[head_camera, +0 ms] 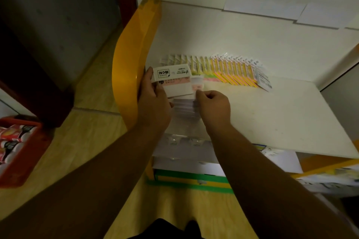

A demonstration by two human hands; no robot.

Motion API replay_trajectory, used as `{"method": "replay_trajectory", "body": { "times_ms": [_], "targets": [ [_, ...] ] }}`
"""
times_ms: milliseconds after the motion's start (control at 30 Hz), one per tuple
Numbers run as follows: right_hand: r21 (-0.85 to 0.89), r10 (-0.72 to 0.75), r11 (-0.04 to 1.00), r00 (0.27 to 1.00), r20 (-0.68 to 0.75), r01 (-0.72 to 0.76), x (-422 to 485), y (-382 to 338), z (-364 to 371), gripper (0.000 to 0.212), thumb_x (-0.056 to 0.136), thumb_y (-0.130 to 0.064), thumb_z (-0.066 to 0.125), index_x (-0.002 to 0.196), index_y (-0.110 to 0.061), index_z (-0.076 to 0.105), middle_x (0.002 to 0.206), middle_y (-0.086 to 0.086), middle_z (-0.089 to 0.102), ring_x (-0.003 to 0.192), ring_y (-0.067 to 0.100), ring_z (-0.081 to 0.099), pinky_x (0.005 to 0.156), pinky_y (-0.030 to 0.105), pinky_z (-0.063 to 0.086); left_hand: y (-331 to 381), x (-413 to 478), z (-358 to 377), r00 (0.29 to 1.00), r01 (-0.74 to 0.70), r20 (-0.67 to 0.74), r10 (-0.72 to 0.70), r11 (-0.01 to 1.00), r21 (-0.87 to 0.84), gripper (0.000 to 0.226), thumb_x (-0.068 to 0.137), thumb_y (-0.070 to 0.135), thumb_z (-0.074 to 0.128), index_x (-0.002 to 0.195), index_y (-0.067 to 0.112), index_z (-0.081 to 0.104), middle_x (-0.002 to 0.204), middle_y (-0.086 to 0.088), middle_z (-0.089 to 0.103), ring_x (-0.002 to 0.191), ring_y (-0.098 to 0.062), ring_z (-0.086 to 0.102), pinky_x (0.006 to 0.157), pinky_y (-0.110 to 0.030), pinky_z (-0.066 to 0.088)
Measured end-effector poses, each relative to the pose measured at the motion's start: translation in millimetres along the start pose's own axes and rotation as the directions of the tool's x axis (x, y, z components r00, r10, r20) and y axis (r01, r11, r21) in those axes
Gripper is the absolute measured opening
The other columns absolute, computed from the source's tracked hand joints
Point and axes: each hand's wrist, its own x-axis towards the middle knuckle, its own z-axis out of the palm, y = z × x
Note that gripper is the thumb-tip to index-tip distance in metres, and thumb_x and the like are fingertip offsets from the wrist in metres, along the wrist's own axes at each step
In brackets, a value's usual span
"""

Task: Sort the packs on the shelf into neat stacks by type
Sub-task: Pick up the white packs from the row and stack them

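Note:
My left hand (153,101) grips a bundle of white packs (174,81) with black print and pink inserts, held above the left end of the white shelf (281,114). My right hand (212,105) pinches the lower right corner of a clear-wrapped pack (198,85) at the front of that bundle. Below the hands lie more clear plastic packs (186,108) on the shelf. Further back, a row of packs (223,70) leans in a line: white ones at the left, yellow in the middle, pink and yellow at the right.
A curved yellow side panel (130,72) bounds the shelf on the left. Lower shelves hold white packs (186,153) and a green and yellow box (194,180). A red crate (17,147) with packets stands on the floor at left. A dark cabinet (48,35) rises behind it.

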Motion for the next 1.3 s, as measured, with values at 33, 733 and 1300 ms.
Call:
{"method": "replay_trajectory", "body": {
  "times_ms": [33, 733, 1300],
  "targets": [
    [-0.014, -0.004, 1.0, 1.0, -0.007, 0.004, 1, 0, 1, 0.026, 0.086, -0.044, 0.063, 0.075, -0.022, 0.071, 0.071, -0.004, 0.072, 0.071, 0.018, 0.07, 0.075, 0.045, 0.06, 0, 0, 1, 1.0, 0.004, -0.007, -0.004, 1.0, -0.001, 0.048, 0.105, 0.016, 0.04, 0.15, 0.028, 0.031, 0.13, 0.004, 0.052, 0.113, -0.014, 0.057, 0.058, -0.016, 0.057],
    [0.115, -0.254, 0.959, 0.965, -0.06, 0.259, -6, -14, -8, 0.031, 0.102, -0.031, 0.052, 0.077, -0.015, 0.062, 0.07, -0.008, 0.062, 0.061, -0.003, 0.056, 0.057, 0.013, 0.042, 4, 6, 19, 0.997, 0.076, 0.008, -0.076, 0.997, -0.003, 0.02, 0.102, 0.024, 0.05, 0.122, 0.022, 0.05, 0.112, 0.006, 0.066, 0.093, -0.007, 0.067, 0.059, -0.013, 0.054],
    [-0.072, -0.135, 0.988, 0.991, -0.011, 0.133, 16, -5, 1, 0.029, 0.097, -0.04, 0.057, 0.079, -0.018, 0.066, 0.071, -0.006, 0.065, 0.066, 0.01, 0.061, 0.057, 0.023, 0.042, -26, 20, 11, 0.984, -0.111, 0.174, 0.038, 0.896, 0.43, 0.036, 0.098, 0.042, 0.046, 0.132, 0.031, 0.053, 0.134, 0.006, 0.057, 0.122, -0.013, 0.054, 0.1, -0.038, 0.05]
  ]
}}
